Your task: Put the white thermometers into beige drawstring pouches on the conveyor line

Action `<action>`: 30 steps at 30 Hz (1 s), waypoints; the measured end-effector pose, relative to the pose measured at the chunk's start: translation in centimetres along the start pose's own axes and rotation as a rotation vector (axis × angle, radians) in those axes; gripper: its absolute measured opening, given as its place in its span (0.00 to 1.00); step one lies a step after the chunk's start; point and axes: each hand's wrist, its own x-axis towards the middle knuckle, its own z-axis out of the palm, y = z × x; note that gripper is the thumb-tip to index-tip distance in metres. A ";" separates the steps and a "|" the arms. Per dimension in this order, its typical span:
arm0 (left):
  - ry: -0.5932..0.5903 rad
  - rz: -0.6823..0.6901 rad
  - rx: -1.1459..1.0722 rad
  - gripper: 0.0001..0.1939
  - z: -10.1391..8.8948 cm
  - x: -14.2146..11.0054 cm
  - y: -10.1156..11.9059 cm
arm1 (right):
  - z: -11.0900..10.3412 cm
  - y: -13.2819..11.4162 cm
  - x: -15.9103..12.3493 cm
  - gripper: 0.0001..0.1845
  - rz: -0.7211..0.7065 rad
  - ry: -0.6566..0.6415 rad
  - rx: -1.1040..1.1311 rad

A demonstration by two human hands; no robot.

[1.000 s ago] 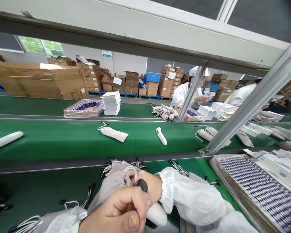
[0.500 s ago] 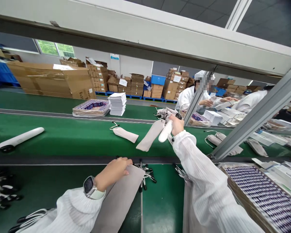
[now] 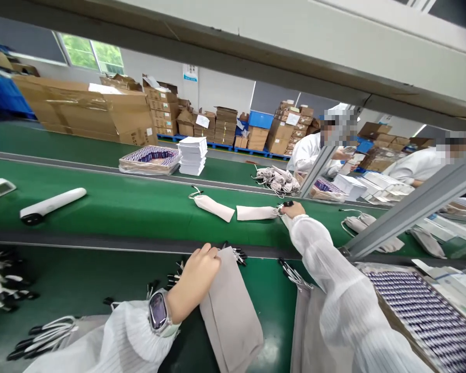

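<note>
My right hand (image 3: 292,210) reaches out over the green conveyor belt (image 3: 132,207). Its fingers are closed at the drawstring end of a filled pale pouch (image 3: 256,212) that lies flat on the belt. A second filled pouch (image 3: 213,206) lies just left of it. My left hand (image 3: 196,272), with a watch on the wrist, curls its fingers over the top edge of a stack of empty grey pouches (image 3: 231,311) on the near shelf. A long white device (image 3: 52,203) lies on the belt at the left.
A slanted metal post (image 3: 411,207) crosses the right side. A tray of small cells (image 3: 423,311) sits at the near right. Black-tipped cords (image 3: 3,290) lie at the left. Across the belt are another tray (image 3: 149,159), white booklets (image 3: 192,155), a pouch pile (image 3: 277,180) and two co-workers.
My right hand has lowered the pouch, with the white device now inside it, onto the belt. My left hand has slid slightly along the grey pouches. The camera has tilted down.
</note>
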 end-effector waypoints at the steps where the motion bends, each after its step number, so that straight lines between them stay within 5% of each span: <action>1: 0.011 -0.015 -0.014 0.14 0.3 0.0 0.1 | 0.0 0.7 0.1 0.10 0.023 -0.039 -0.031; 4: 0.047 -0.092 -0.039 0.14 0.9 -0.1 0.1 | 0.7 2.2 0.0 0.09 0.096 -0.127 -0.080; 8: 0.064 -0.133 -0.047 0.11 1.0 -0.2 0.1 | 0.9 3.1 -0.3 0.09 0.160 -0.064 -0.079; 15: 0.045 -0.155 -0.039 0.13 0.7 -0.2 -0.3 | -4.0 3.3 -2.4 0.16 0.125 -0.121 0.235; 18: 0.011 -0.127 -0.144 0.09 -0.1 -0.2 -0.6 | -6.2 1.7 -5.4 0.25 -0.055 -0.244 0.666; 21: -0.015 0.044 -0.455 0.11 -1.7 -0.4 -0.5 | -7.1 -1.4 -9.1 0.30 -0.228 -0.345 1.105; 25: -0.035 0.259 -0.822 0.12 -3.8 -0.7 0.3 | -5.7 -6.0 -13.7 0.27 -0.360 -0.541 1.238; 30: -0.010 0.321 -0.899 0.10 -4.6 -1.0 0.2 | -3.5 -9.1 -17.3 0.28 -0.475 -0.932 1.266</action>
